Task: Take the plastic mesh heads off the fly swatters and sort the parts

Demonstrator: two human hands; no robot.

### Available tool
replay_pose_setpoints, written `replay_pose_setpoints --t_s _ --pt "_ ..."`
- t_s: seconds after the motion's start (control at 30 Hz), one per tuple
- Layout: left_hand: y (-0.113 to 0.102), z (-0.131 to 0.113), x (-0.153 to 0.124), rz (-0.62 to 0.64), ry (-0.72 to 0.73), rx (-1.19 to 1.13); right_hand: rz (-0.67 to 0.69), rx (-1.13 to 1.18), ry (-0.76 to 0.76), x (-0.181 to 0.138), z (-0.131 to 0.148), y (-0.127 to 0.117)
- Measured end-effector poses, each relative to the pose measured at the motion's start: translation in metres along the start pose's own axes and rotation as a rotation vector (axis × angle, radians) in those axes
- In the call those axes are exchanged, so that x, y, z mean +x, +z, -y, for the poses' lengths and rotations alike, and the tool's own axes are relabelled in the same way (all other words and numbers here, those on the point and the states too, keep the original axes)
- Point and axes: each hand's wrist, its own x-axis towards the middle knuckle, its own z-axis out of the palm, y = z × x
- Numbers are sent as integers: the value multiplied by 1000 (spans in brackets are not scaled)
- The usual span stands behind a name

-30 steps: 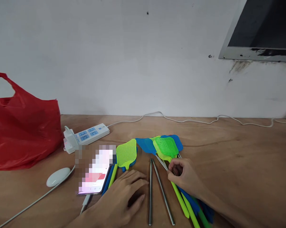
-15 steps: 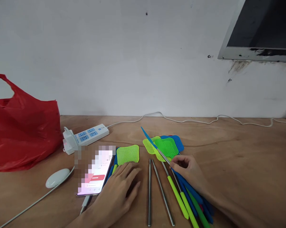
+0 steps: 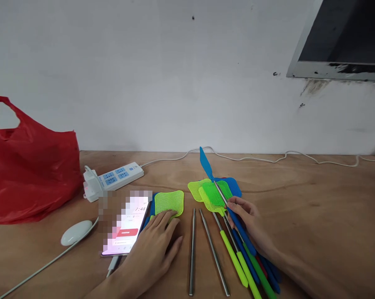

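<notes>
My right hand point(image 3: 248, 220) is closed on the metal shaft of a blue fly swatter point(image 3: 206, 163), whose head is tilted up on edge above the pile. Under it lies a pile of green, yellow-green and blue fly swatters point(image 3: 216, 193) with coloured handles point(image 3: 243, 265) running toward me. My left hand point(image 3: 154, 245) lies flat, fingers spread, its fingertips on the base of a yellow-green swatter head point(image 3: 169, 202). Two bare metal rods point(image 3: 202, 249) lie between my hands on the wooden table point(image 3: 314, 207).
A lit phone point(image 3: 125, 228) lies left of my left hand, with a cable plugged in. A white power strip point(image 3: 112, 178), a white oval device point(image 3: 76, 231) and a red plastic bag point(image 3: 28, 170) sit to the left. White cords run along the wall.
My right hand took the blue swatter by its shaft and raised it, its head turning on edge and swinging up and to the right. My left hand slid forward onto the yellow-green swatter.
</notes>
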Motion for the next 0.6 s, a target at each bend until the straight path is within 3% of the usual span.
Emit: replay_pose_setpoints --t_s 0.23,0.6 --pt "0 4 4 -65 -54 180 -13 12 18 -3 5 4" --pt "-2 3 4 -55 -73 155 -24 92 10 -7 8 7"
